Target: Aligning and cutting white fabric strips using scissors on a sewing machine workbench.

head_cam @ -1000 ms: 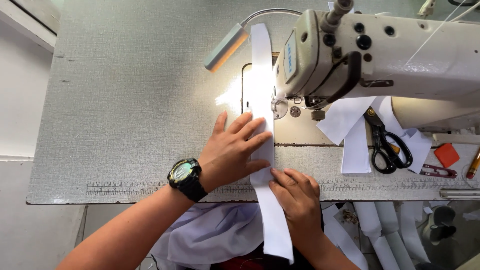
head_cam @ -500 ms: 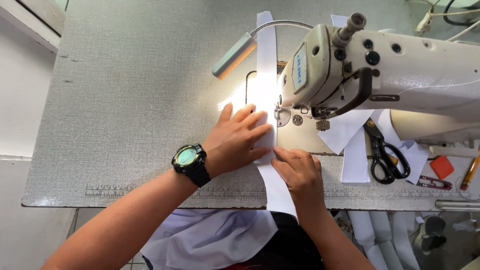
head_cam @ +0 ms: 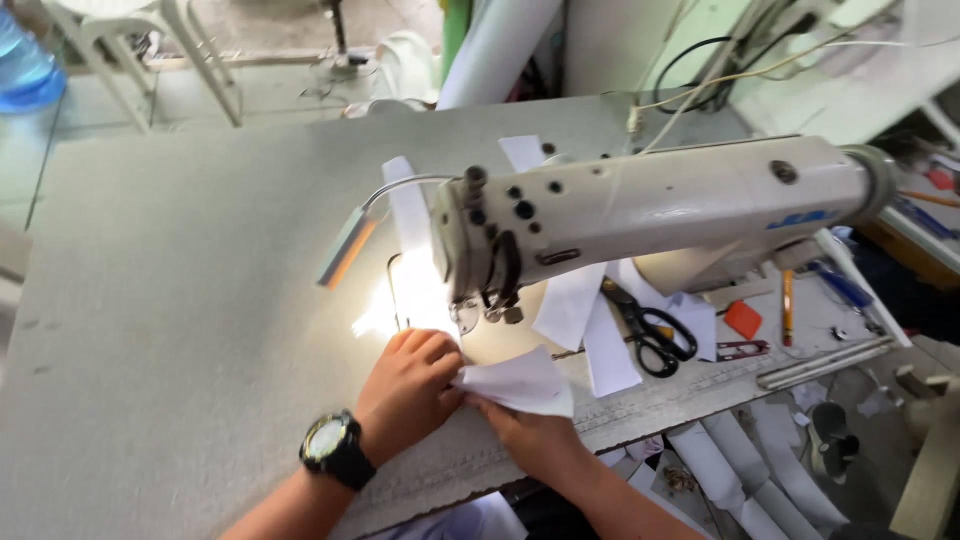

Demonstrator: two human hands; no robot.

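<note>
A cream sewing machine [head_cam: 640, 210] stands on a grey table [head_cam: 180, 300], its small lamp [head_cam: 345, 250] lit over the needle area. A long white fabric strip [head_cam: 408, 215] runs under the machine head and away across the table. My left hand [head_cam: 410, 385], a black watch on its wrist, pinches the near end of the strip just in front of the needle. My right hand [head_cam: 530, 432] lies partly under a folded white fabric piece [head_cam: 520, 385] and grips it from below. Both hands meet at the fold.
Black scissors [head_cam: 650, 330], loose white fabric pieces [head_cam: 605, 345], an orange chalk piece [head_cam: 742, 320], a pencil [head_cam: 787, 305] and small red snips [head_cam: 740, 350] lie right of the needle. Fabric rolls [head_cam: 760, 480] hang below the table's front edge. Cables and a white roll stand behind.
The view has tilted up and swung. The strip's near end, earlier flat and hanging over the front edge, is now folded up between both hands, which have moved closer to the needle.
</note>
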